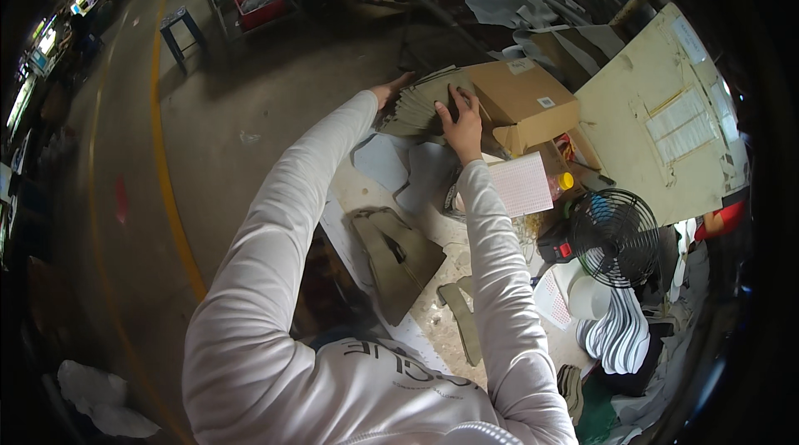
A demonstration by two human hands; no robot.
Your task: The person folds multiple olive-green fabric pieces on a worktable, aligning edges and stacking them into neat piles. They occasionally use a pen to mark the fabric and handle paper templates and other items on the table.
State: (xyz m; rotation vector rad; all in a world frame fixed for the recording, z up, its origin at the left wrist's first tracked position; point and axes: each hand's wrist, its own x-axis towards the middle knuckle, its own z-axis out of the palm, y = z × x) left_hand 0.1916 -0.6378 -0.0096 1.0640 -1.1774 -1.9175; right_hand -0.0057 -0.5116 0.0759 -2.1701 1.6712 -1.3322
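Both my arms reach forward over the work table to a fanned stack of khaki fabric pieces (422, 107) beside a cardboard box. My left hand (388, 92) is at the stack's left edge, closed around it; some of its fingers are hidden. On the stack's right part rests my right hand (464, 124), its thumb and fingers spread apart. Nearer to me lie a folded khaki piece with a dark slit (395, 258) and a narrow khaki strip (459, 320). White sheet pieces (383, 162) lie just below the stack.
The cardboard box (524, 95) stands right of the stack. Further right are a yellow-capped bottle (563, 184), a black fan (616, 237), a white tape roll (589, 298) and stacked pale curved pieces (617, 333). A cream board (666, 120) rises behind them. A blue stool (181, 35) stands on the floor.
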